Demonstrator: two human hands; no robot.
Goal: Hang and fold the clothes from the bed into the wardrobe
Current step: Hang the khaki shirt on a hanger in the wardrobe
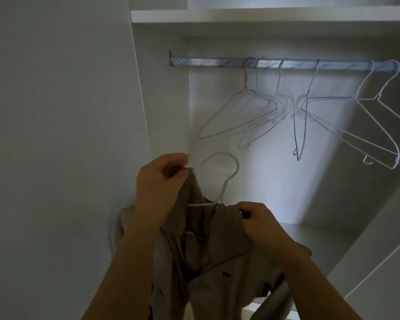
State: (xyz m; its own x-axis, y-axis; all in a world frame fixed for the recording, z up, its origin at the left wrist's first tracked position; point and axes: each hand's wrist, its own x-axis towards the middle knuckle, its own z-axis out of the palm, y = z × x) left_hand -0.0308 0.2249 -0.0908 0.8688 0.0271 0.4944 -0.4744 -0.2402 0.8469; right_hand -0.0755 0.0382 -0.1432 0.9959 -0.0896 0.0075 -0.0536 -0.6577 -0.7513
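1. The person holds the beige garment [217,262] up in front of the open wardrobe, low and near, well below the rail [217,63]. It's half-threaded onto a white hanger [237,166].
2. The left hand [159,185] has its fingers curled tight round a bunched bit of fabric at the top left. The right hand [261,219] pinches the fabric edge between thumb and fingers, just right of the hanger's neck.
3. What could go wrong: only a short stretch of the hanger's arm shows at the collar, so the shoulders probably aren't seated yet. If either hand lets go now, the cloth likely slides off one side.
4. Also, neither hand seems to hold the wire itself. The hanger could tip or drop out through the neck opening.
5. On the lift, the hook could snag the empty hangers [263,107], which crowd the rail to the right. The free stretch of rail at the left looks safer.
6. Direction: the hook points up and far, toward the rail, with its open end curling left.
7. The garment's long axis runs from the collar at the hands down toward the near edge, and its hem is out of view.
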